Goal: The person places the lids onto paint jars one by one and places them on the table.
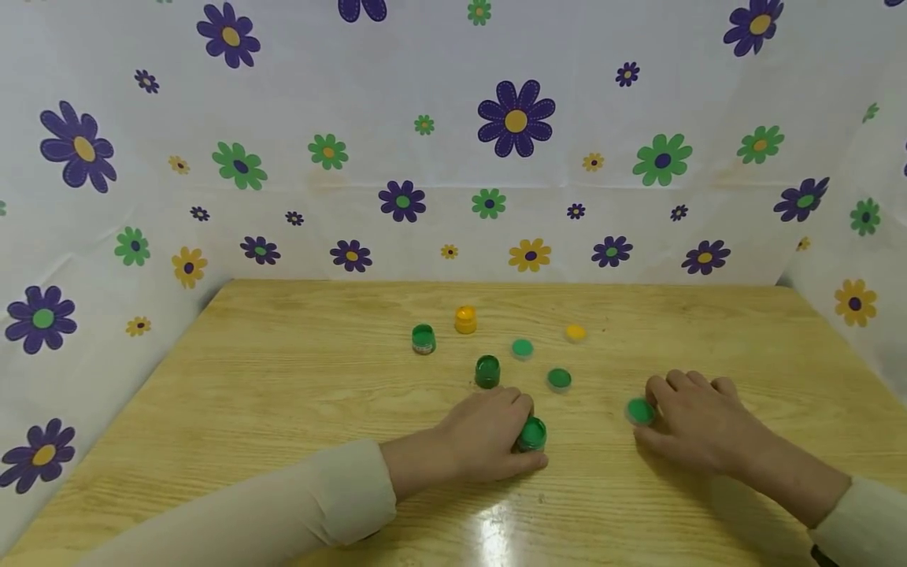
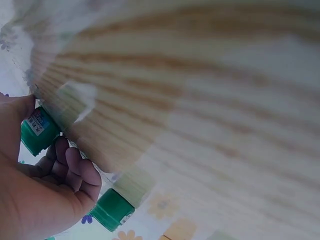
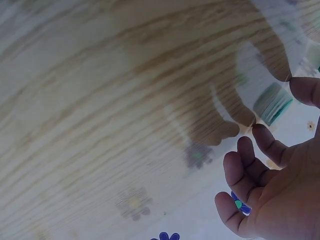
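Observation:
My left hand (image 1: 489,441) rests low on the table, its thumb and curled fingers around a small uncapped jar of green paint (image 1: 532,435). In the left wrist view, that paint jar (image 2: 40,131) shows a white label between thumb and fingers. My right hand (image 1: 697,421) is at a round green-topped lid (image 1: 641,411), which lies on the table. In the right wrist view, thumb and index finger stand on either side of the lid (image 3: 273,104), with a slight gap visible. A darker green open jar (image 1: 487,372) stands just beyond my left hand.
Farther back stand another open green jar (image 1: 423,339) and an open yellow jar (image 1: 465,320). Loose lids lie between the hands and beyond: a dark green lid (image 1: 559,379), a light green lid (image 1: 522,349) and a yellow lid (image 1: 576,333). Flowered cloth (image 1: 439,157) encloses the wooden table (image 1: 298,378).

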{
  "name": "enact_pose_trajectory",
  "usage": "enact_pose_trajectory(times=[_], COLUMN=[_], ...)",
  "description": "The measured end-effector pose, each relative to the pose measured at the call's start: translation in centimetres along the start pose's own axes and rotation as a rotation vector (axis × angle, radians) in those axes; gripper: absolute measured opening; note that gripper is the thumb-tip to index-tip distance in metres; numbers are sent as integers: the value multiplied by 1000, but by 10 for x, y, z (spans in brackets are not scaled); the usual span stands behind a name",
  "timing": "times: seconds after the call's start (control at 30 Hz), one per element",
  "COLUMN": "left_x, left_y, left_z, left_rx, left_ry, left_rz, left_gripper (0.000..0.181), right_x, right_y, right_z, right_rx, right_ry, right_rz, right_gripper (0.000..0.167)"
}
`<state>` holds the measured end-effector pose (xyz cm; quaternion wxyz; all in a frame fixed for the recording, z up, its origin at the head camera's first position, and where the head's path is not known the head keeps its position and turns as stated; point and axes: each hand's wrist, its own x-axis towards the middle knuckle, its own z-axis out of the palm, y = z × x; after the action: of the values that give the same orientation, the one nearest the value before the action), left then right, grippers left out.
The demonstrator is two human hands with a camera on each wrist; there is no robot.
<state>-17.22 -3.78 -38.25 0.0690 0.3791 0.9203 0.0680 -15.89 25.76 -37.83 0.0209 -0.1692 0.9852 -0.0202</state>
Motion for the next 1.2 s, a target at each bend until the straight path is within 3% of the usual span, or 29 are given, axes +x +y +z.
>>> enact_pose_trajectory(times=[0.37, 0.53, 0.93, 1.2], left_x=[-2, -5, -16, -22], left_y=[1, 1, -4, -8], left_z=[2, 1, -4, -8], left_rx=[-167, -174, -176, -206], left_ry=[-12, -5, 172, 168], left_rz=[-98, -121, -99, -147], left_gripper=[41, 39, 28, 29], right_x=[1, 2, 9, 12], right_y=[1, -1, -13, -37], right_z=[6, 7, 1, -8], right_rx=[3, 20, 59, 161], right_ry=[12, 12, 77, 95], right_rz=[-12, -14, -22, -62], right_gripper=[32, 32, 25, 22])
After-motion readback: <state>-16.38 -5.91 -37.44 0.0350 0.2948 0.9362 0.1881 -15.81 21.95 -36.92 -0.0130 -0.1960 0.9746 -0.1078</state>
